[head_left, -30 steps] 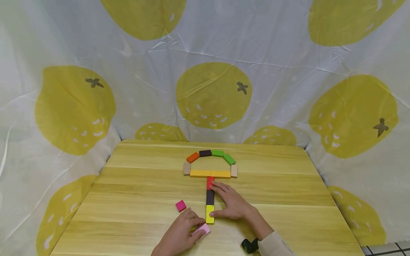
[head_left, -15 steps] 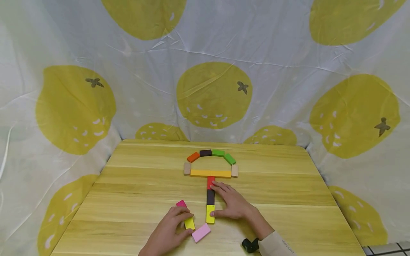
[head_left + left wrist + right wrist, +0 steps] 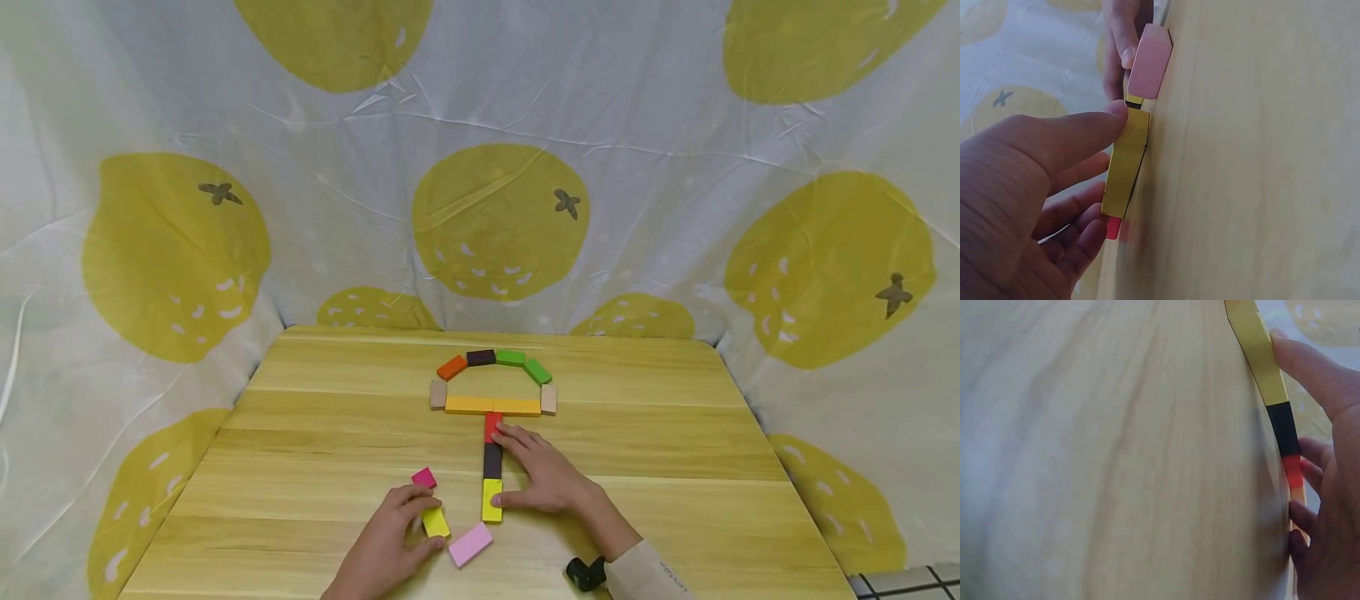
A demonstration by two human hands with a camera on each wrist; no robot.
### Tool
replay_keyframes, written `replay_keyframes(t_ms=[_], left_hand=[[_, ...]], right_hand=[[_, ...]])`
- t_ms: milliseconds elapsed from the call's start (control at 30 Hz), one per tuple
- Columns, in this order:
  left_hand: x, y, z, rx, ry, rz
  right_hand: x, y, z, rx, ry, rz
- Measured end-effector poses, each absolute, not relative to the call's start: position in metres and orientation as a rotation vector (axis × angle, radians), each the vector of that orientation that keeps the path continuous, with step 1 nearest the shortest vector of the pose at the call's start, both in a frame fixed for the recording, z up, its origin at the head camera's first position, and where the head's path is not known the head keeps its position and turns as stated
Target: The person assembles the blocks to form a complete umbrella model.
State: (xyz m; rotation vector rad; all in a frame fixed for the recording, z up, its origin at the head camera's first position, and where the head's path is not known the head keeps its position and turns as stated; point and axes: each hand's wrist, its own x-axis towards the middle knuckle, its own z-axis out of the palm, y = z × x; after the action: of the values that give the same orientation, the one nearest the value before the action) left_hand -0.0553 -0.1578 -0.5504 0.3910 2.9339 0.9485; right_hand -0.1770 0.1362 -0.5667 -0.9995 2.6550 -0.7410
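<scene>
My left hand (image 3: 386,533) pinches a yellow block (image 3: 436,522) between thumb and fingers, low at the table. In the left wrist view the thumb lies at one end of that yellow block (image 3: 1125,162). A magenta block (image 3: 424,477) lies just beyond its fingers, and a pink block (image 3: 471,546) sits tilted to the right of its thumb. My right hand (image 3: 551,479) rests beside a straight column of blocks. Its thumb touches the column's yellow block (image 3: 489,513), and its fingertips reach the red block (image 3: 492,421). Between these two lies a black block (image 3: 492,461).
Above the column, orange-yellow blocks (image 3: 468,405) form a bar with a plain wooden block (image 3: 438,395) at each end. An arch of orange, black and green blocks (image 3: 510,357) curves behind it. A lemon-print cloth (image 3: 645,208) hangs behind the wooden table (image 3: 300,433).
My left hand has let go of the pink block, moved left and taken hold of the yellow block, which has shifted slightly left. My right hand has stayed in place.
</scene>
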Motion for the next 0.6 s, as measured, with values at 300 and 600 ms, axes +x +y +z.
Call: replay_keyframes(t_ms=[300,600], left_hand=[[-0.0509,-0.158,-0.5503,0.362,2.935,0.973],[-0.0497,-0.1557,-0.5525,0.384,2.917,0.994]], right_hand=[[-0.1784,0.1353,-0.57,-0.992,2.656,-0.719],[-0.1771,0.1353,-0.5681,-0.98,2.655,-0.73]])
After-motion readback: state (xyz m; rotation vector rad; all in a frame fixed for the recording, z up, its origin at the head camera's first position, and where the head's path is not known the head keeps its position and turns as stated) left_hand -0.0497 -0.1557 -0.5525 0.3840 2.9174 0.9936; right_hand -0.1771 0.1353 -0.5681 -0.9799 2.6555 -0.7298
